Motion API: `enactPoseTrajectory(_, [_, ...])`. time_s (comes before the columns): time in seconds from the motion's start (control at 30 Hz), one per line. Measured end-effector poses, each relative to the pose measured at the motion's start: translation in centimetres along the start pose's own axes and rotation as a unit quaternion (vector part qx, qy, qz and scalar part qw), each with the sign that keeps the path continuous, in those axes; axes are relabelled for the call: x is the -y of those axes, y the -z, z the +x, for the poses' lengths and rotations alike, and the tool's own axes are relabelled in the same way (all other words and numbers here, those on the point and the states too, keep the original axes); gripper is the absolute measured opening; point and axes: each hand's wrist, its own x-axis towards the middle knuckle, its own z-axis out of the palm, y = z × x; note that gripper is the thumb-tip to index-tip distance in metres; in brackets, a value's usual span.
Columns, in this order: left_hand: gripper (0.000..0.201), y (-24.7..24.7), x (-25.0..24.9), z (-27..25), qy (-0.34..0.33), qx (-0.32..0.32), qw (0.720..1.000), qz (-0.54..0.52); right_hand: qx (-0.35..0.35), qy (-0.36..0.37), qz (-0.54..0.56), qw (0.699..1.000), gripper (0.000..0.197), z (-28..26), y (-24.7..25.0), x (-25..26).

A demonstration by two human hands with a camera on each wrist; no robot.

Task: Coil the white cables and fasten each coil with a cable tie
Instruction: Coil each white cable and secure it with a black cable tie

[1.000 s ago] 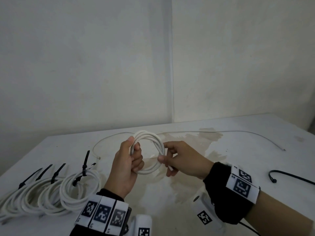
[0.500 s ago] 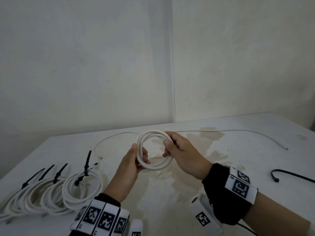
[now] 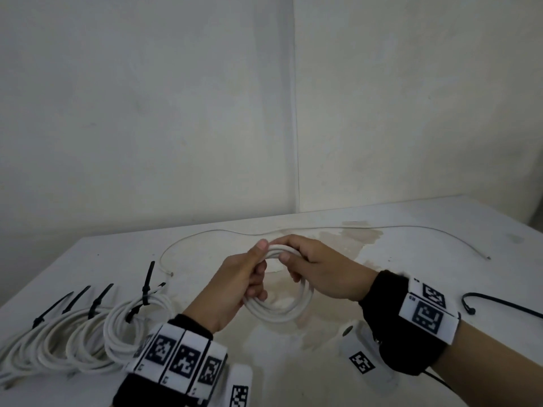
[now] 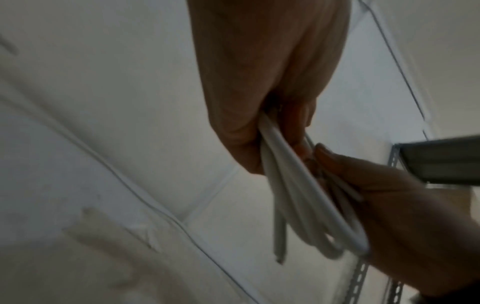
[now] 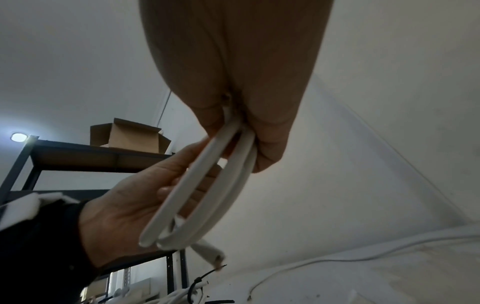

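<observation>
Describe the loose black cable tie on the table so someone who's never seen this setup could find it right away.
Start at the white table and go to its right edge, past the right hand. The loose black cable tie lies flat there by itself, one end curled into a small hook. Unlike the black ties on the finished coils at the far left, it wraps no cable.

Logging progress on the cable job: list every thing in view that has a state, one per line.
left hand: grips the coil's left side
right hand: pinches the coil's top
held coil: wound, off the table, no tie on it
finished coils: four on the table, each tied with a black tie
loose black tie: unfastened, lying on the table
thin cable: uncoiled, lying on the table
</observation>
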Motion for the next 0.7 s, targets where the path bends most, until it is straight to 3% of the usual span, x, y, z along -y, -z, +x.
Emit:
enactPoseTrajectory(0.13, [0.042, -0.8, 0.5, -0.1, -0.002, -0.045, 0.994, -0.103, -0.03, -0.037, 0.108, 0.993, 0.035, -0.5, -0.1, -0.6])
enactPoseTrajectory(0.27, [0.042, -1.1, 1.1, -0.1, 0.002, -0.058, 0.988, -0.141, -0.056, -0.048, 0.184, 0.98, 0.029, -0.7, -0.3, -0.7])
enactPoseTrajectory(0.33, [0.044, -0.9, 1.4, -0.1, 0.015, -0.048, 0.989, -0.139, -0.057, -0.036, 0.171, 0.983, 0.028, -0.6, -0.3, -0.9])
enactPoseTrajectory(0.47, [0.052, 0.1, 1.1, -0.2, 0.059, 0.022, 0.997, -0.039, -0.01, -0.022, 0.102, 0.994, 0.026, -0.8, 0.1, -1.0])
enactPoseTrajectory(0.57, [0.054, -0.5, 0.5, -0.3, 0.077, 0.069, 0.994, -0.046, 0.021, -0.025, 0.074, 0.997, 0.024, -1.1, 0.4, -0.8])
enactPoseTrajectory(0.7, [0.045, -2.2, 0.2, -0.4, 0.073, 0.035, 0.994, -0.071, -0.004, -0.021, 0.098, 0.995, 0.024, -1.2, 0.5, -1.0])
